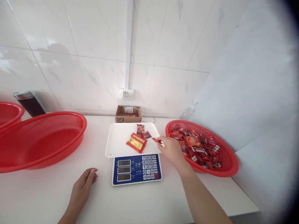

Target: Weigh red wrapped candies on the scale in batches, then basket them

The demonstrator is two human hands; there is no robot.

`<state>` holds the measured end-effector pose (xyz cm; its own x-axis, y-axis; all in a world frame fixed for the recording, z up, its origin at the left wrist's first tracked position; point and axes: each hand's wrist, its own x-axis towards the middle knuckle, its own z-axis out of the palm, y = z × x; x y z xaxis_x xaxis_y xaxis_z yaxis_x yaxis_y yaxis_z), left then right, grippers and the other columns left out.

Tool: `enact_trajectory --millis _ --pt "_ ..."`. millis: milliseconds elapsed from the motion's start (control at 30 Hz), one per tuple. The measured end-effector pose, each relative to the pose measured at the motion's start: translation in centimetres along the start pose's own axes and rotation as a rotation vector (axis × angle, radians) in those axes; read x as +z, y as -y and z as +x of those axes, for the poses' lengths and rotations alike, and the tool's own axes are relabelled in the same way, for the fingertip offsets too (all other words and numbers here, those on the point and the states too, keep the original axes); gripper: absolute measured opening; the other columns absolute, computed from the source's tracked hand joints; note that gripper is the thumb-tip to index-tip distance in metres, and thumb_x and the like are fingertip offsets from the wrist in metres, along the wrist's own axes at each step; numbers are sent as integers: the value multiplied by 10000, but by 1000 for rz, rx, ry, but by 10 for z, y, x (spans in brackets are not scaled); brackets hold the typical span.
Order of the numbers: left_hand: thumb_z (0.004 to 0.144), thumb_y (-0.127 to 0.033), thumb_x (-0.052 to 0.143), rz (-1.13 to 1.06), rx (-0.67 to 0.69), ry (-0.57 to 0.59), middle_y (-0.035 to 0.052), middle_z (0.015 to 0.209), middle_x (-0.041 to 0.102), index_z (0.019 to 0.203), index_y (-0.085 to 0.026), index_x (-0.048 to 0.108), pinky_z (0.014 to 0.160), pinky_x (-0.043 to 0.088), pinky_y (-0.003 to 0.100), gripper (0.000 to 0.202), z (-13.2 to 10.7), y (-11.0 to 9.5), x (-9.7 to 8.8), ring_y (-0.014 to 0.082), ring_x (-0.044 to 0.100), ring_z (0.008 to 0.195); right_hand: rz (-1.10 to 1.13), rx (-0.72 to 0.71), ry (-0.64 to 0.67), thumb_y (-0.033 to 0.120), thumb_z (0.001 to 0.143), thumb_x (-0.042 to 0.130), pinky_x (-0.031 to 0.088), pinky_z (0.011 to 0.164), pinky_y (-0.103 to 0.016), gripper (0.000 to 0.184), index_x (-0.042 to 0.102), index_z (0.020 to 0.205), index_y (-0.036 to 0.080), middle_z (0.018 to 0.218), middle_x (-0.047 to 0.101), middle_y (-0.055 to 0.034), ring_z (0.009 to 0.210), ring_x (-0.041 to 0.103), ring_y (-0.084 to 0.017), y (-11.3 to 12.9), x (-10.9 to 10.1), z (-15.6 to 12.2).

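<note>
A digital scale (pixel 136 169) with a blue keypad panel carries a white tray (pixel 116 140). On the tray lie a few red snack packets (pixel 137 141). My right hand (pixel 171 151) hovers at the tray's right edge, pinching a small red packet (pixel 157 140) between its fingertips. To its right, a red basket (pixel 230 161) holds several red packets. My left hand (pixel 82 186) rests on the white counter left of the scale, fingers loosely curled and holding nothing.
A large red mesh basket (pixel 39 140) sits at the left, with another red basket's rim (pixel 9 112) behind it. A dark cylinder with a metal lid (pixel 28 102) stands by the wall. A small cardboard box (pixel 128 114) sits below a wall socket (pixel 127 93).
</note>
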<state>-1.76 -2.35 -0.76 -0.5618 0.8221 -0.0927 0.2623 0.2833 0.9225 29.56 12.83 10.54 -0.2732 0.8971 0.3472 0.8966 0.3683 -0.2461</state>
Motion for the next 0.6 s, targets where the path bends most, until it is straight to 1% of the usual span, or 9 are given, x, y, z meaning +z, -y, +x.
enact_trajectory --millis 100,167,200,233,267,333,400,500,600 --pt "693 -645 457 18 8 9 14 744 633 854 -218 604 758 515 327 479 0 -1 0 197 626 756 -30 114 -184 246 800 467 444 751 -321 272 662 988 227 942 693 -49 863 618 -211 -32 -23 -11" --pt "692 -649 457 30 2 8 18 743 637 843 -219 607 744 517 327 479 -1 -2 0 203 631 751 -61 146 -285 237 789 468 432 846 -381 315 644 1046 187 1074 652 -90 1010 573 -249 -47 -30 -14" --pt "691 -651 458 32 0 9 21 742 639 838 -219 609 737 518 327 481 -1 -2 0 207 633 749 -46 136 -297 239 789 470 418 887 -395 334 632 1072 170 1132 625 -104 1072 542 -254 -48 -29 -15" --pt "690 -651 459 31 -1 8 23 740 640 834 -218 612 733 519 326 481 -1 -3 -1 208 634 747 -5 111 -274 250 797 467 409 913 -392 347 619 1097 162 1172 604 -108 1110 521 -247 -46 -25 -16" --pt "688 -649 462 29 0 8 24 738 641 832 -217 615 731 520 324 480 -1 -3 -1 208 635 745 52 82 -218 273 811 463 412 917 -377 353 609 1113 163 1180 601 -105 1110 525 -235 -39 -20 -16" --pt "684 -642 473 22 6 3 24 736 644 830 -216 621 727 521 319 474 -2 -4 -1 204 633 741 171 21 -45 342 847 440 443 868 -333 360 594 1132 186 1130 633 -87 1028 579 -206 -15 -6 -13" --pt "676 -641 482 14 7 -6 23 732 646 824 -215 626 721 522 318 473 -3 -5 -1 202 632 735 190 15 54 412 854 433 454 817 -329 388 581 1142 198 1076 655 -89 961 605 -213 13 8 -9" --pt "665 -657 474 0 14 -12 26 710 641 802 -210 628 723 524 325 492 -5 -8 -1 204 630 718 119 57 125 437 857 416 453 734 -340 392 569 1132 203 981 674 -100 906 615 -239 44 23 2" --pt "665 -668 462 -4 32 -7 28 700 634 797 -204 625 733 523 324 509 -6 -10 -1 201 626 714 151 119 169 381 835 464 443 682 -324 298 580 1068 235 921 683 -63 851 624 -228 52 32 12"
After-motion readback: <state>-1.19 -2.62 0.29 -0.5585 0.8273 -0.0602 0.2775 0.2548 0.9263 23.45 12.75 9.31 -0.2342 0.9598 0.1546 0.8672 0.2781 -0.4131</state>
